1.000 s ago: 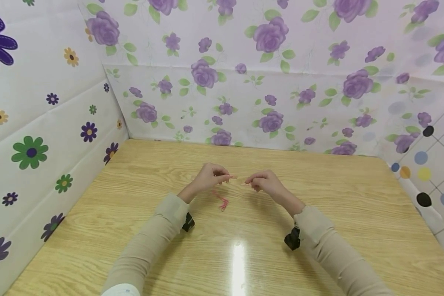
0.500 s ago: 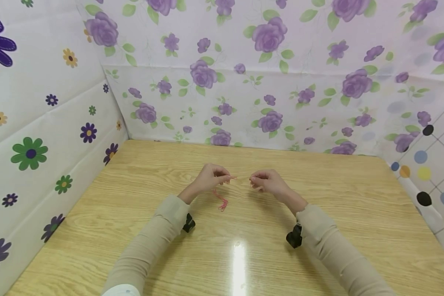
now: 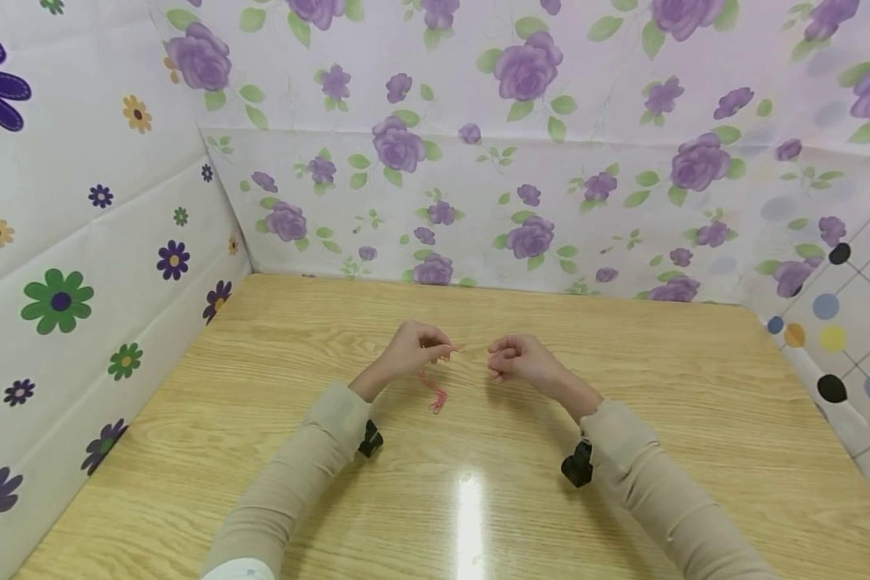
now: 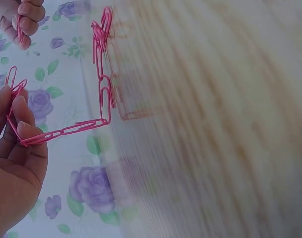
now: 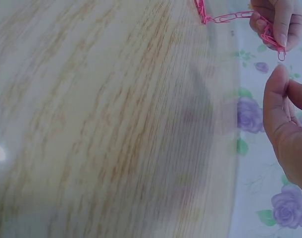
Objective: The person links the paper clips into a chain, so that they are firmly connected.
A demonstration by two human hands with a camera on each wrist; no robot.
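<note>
A chain of linked pink paper clips (image 4: 105, 94) hangs from my left hand (image 3: 412, 348), its lower end bunched on the table (image 3: 438, 400). My left thumb and fingers pinch the chain near its upper end, and one clip (image 4: 12, 75) sticks out past the fingertips. Across a small gap, my right hand (image 3: 522, 360) holds a single pink paper clip (image 4: 20, 30) against its curled fingers, as the left wrist view shows. In the right wrist view, that clip is hidden behind the right hand (image 5: 284, 124). The two hands are apart, above the table.
The wooden table (image 3: 319, 322) meets a floral back curtain (image 3: 471, 177) and patterned side curtains. Black wrist cameras (image 3: 577, 465) sit at both cuffs. A bright light reflection (image 3: 469, 515) shows on the tabletop near the front.
My right hand has drawn back slightly to the right, away from the left hand, and its fingers have shifted about the clip. The left hand and chain have stayed nearly still.
</note>
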